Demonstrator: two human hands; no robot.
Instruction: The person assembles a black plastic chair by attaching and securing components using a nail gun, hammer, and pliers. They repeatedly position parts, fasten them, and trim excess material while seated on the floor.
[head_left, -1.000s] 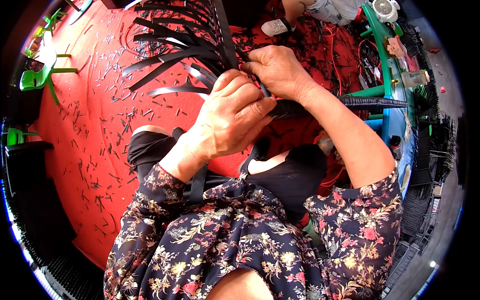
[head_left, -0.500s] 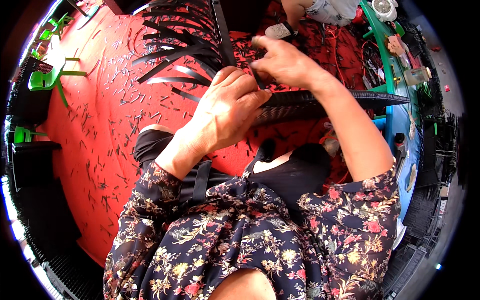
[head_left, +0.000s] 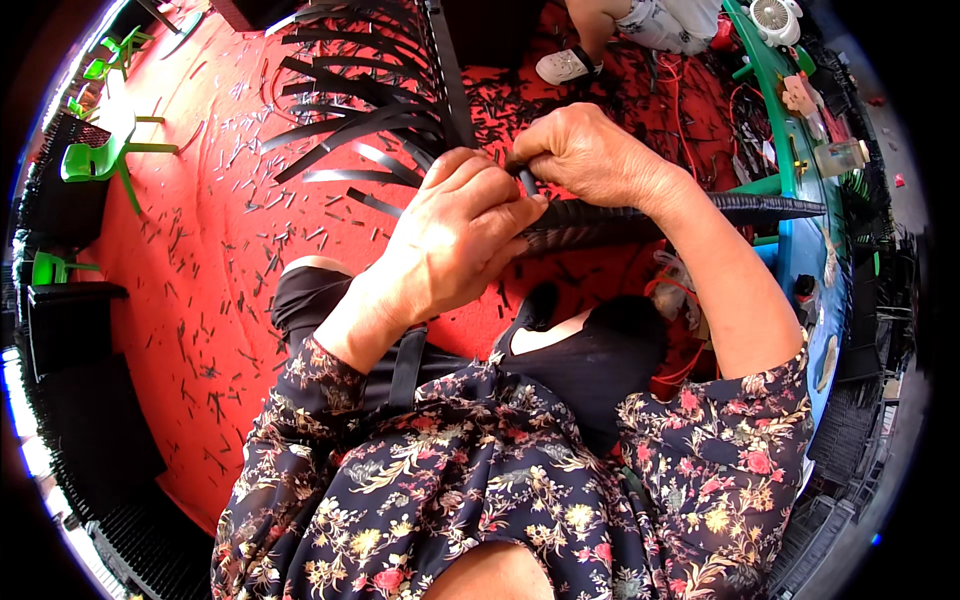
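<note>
Both hands pinched shut: left hand (head_left: 455,235) and right hand (head_left: 590,155) gripped one black strip (head_left: 527,183); best pulled taut against the woven bar (head_left: 640,215).

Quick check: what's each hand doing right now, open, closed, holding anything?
Left hand: closed, fingers curled on the black woven strip piece.
Right hand: closed, pinching a black strip at that piece.

Red floor (head_left: 215,215) — black strip offcuts (head_left: 215,290)
</note>
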